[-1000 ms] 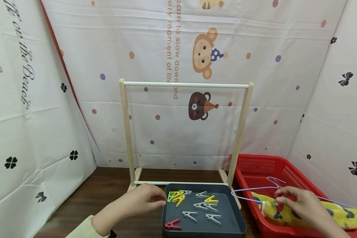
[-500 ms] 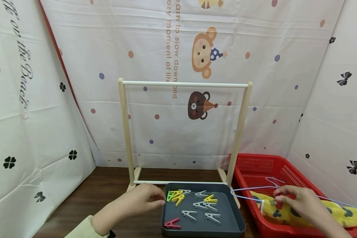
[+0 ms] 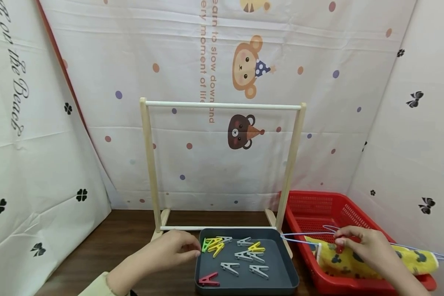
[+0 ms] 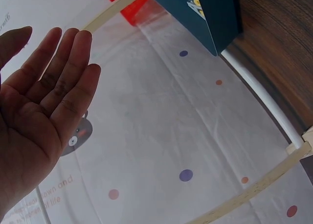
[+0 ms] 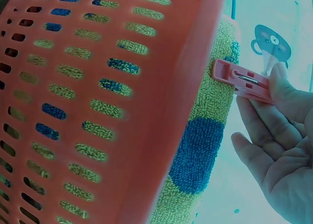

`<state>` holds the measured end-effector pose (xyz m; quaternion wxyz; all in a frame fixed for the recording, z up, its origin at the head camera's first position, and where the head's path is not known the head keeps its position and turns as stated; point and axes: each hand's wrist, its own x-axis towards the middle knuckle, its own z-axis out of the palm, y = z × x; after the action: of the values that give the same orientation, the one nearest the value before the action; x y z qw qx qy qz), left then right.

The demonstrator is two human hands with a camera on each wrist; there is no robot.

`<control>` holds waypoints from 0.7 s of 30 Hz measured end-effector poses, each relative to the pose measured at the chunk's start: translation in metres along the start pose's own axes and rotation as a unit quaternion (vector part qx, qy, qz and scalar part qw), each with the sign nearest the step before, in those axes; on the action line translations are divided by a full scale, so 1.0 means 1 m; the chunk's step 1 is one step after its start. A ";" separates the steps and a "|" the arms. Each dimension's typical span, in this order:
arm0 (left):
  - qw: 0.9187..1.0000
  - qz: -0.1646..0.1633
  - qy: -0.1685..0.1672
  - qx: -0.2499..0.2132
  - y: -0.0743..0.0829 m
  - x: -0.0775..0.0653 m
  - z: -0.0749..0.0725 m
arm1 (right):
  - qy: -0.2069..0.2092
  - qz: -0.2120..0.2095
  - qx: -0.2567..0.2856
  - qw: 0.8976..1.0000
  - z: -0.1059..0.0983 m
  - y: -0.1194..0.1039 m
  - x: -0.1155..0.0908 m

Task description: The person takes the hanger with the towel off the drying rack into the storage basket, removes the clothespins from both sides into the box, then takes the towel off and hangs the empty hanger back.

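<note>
My right hand (image 3: 370,248) pinches a red clothespin (image 5: 244,82) by its handle end between thumb and fingers. The clothespin's other end is at the edge of a yellow towel (image 5: 215,101) with dark blue patches. That towel lies folded over a light blue wire hanger (image 3: 297,237) at the near side of the red basket (image 3: 318,265). My left hand (image 3: 175,246) holds nothing, its fingers loosely bent, beside the left wall of a dark grey tray (image 3: 244,283). In the left wrist view its palm and fingers are in sight.
Several grey clothespins (image 3: 259,270), yellow clothespins (image 3: 257,246), a green clothespin (image 3: 205,245) and a red clothespin (image 3: 209,279) lie in the tray. Behind it stands a wooden rack (image 3: 148,164) with a white top bar (image 3: 222,105). Printed cloth (image 3: 192,53) encloses the brown table (image 3: 77,255).
The head view has turned a little, so the scene sits further left in it. My right hand keeps its pinch on the red clothespin; my left hand stays beside the tray.
</note>
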<state>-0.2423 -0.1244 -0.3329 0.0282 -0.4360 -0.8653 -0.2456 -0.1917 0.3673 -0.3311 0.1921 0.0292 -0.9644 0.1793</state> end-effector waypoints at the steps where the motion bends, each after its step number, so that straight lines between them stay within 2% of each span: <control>1: 1.000 -0.001 -0.001 0.000 0.000 0.000 0.000 | 0.002 -0.001 -0.001 1.000 0.000 0.000 -0.001; 8: 0.999 -0.024 -0.014 -0.018 0.000 0.001 0.001 | 0.001 0.003 0.008 1.000 -0.001 -0.003 0.003; 16: 1.000 -0.013 -0.013 -0.018 -0.001 0.000 0.002 | -0.010 0.008 0.005 1.000 -0.005 -0.007 0.006; 21: 1.000 -0.014 -0.003 -0.010 -0.001 0.000 -0.003 | -0.005 0.007 0.010 1.000 -0.006 -0.015 0.006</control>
<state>-0.2435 -0.1259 -0.3302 0.0178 -0.4250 -0.8690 -0.2527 -0.1927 0.3552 -0.3186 0.1861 0.0252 -0.9636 0.1903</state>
